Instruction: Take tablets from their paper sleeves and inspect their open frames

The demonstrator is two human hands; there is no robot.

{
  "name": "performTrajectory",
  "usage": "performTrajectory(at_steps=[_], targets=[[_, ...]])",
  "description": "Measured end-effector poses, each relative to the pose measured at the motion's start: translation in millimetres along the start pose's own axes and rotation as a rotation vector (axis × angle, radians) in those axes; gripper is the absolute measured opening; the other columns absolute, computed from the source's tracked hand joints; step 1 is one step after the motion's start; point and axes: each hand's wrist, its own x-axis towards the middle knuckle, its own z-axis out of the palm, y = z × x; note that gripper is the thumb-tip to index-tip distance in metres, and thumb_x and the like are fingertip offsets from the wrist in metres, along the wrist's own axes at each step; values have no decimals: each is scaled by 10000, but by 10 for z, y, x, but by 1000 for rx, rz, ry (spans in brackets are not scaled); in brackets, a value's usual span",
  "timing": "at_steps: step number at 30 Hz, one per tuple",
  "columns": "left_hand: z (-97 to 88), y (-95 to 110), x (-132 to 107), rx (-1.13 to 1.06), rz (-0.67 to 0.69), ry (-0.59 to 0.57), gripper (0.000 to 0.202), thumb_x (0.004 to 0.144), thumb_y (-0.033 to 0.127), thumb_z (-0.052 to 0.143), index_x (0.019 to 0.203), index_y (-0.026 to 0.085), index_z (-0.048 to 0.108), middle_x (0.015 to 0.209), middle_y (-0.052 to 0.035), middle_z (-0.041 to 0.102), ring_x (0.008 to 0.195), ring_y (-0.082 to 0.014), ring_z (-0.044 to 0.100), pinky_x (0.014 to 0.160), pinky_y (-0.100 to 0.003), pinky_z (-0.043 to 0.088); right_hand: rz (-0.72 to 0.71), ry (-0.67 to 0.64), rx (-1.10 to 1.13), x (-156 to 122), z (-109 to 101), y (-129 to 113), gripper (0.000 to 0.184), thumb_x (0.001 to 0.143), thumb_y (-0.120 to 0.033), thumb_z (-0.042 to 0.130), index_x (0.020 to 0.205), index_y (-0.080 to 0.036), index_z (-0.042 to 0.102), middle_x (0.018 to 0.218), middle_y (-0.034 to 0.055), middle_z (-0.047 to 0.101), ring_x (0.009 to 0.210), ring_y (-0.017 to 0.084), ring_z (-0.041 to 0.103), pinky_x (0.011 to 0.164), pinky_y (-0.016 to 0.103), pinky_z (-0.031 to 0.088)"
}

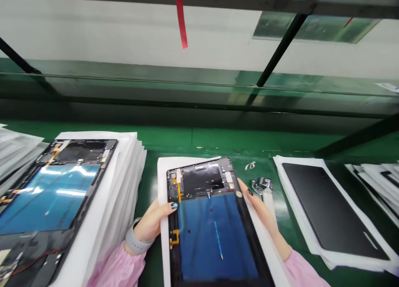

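Note:
An opened tablet chassis (212,229), black-framed with a blue film over its middle and orange flex cables, lies on a white foam sheet (163,170) in front of me. My left hand (154,222) grips its left edge, thumb on the frame. My right hand (263,214) holds the right edge with fingers curled along it. Both wrists wear pink sleeves, and a grey band circles the left wrist.
A tall stack of white foam sheets (124,195) at left carries another open tablet (52,195). A closed black tablet back (330,212) lies on sheets at right. A small metal tool (262,185) rests on the green mat (218,141). More sheet stacks sit at both far edges.

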Motion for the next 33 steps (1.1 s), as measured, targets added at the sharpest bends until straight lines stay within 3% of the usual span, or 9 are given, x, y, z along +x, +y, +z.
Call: performTrajectory(at_steps=[5, 9, 13, 17, 20, 26, 33], targets=[[-35, -45, 34, 104, -30, 43, 510, 689, 381, 831, 1138, 164, 727, 1136, -129, 758, 1067, -355, 685, 928, -412, 552, 59, 24, 75, -59, -63, -53, 414, 841, -525, 631, 1160, -261, 654, 1311, 57, 660, 1242, 295, 591, 1053, 409, 463], [-24, -38, 24, 131, -10, 117, 567, 663, 407, 843, 1166, 176, 719, 1107, -117, 768, 1072, -359, 681, 925, -409, 557, 40, 29, 113, -71, 14, -148, 693, 780, -481, 715, 1396, -276, 475, 1381, 74, 609, 1238, 310, 590, 1005, 424, 498], [12, -10, 1, 105, 11, 179, 592, 647, 408, 842, 1170, 161, 715, 1055, -124, 779, 1017, -370, 700, 872, -422, 580, 60, 14, 255, -86, 93, -183, 906, 768, -440, 732, 1524, -292, 255, 1304, 85, 659, 1127, 301, 661, 940, 430, 537], [0, -28, -27, 76, 38, 160, 586, 631, 401, 857, 1150, 166, 722, 1056, -123, 777, 1010, -367, 702, 885, -431, 574, 48, 54, 241, -84, 84, -151, 857, 765, -420, 736, 1501, -317, 310, 1406, 55, 586, 1182, 277, 632, 979, 389, 526], [-10, -49, -28, 50, 60, 164, 541, 629, 397, 865, 1102, 165, 740, 1031, -117, 784, 1014, -360, 704, 907, -432, 564, 33, 76, 143, -83, 63, -122, 778, 770, -455, 730, 1458, -328, 388, 1411, 48, 583, 1150, 278, 653, 896, 350, 571], [36, -14, 31, -38, 30, 94, 522, 693, 598, 775, 987, 167, 776, 982, -112, 791, 1096, -351, 676, 998, -446, 514, 36, 81, 55, -129, 91, -135, 900, 857, -446, 683, 1557, -385, 121, 1259, 66, 688, 900, 279, 743, 726, 400, 623], [67, 8, 26, -159, -86, 91, 457, 691, 564, 789, 968, 200, 792, 948, -66, 804, 1102, -331, 683, 1016, -424, 514, 49, 103, 12, -180, 85, -197, 863, 838, -486, 706, 1530, -394, 199, 1164, 62, 720, 854, 276, 741, 719, 414, 612]])
